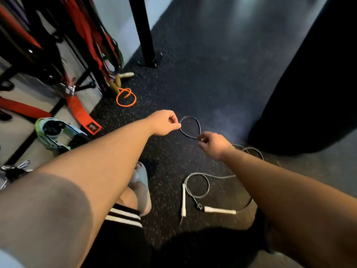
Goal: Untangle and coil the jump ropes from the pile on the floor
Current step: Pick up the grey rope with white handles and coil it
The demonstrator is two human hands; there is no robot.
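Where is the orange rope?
In the head view, the thin orange rope loop lies on the dark speckled floor, upper left, beside the tan handles and beyond the left hand.

Red strap (77,107), black post (143,31), sneaker (58,130)

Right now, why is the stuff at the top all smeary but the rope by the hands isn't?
Head view: motion blur smears the red straps and black post; the grey rope, pinched by the left hand and right hand, looks fairly sharp; the wide lens stretches the near arms; pale glare streaks the floor.
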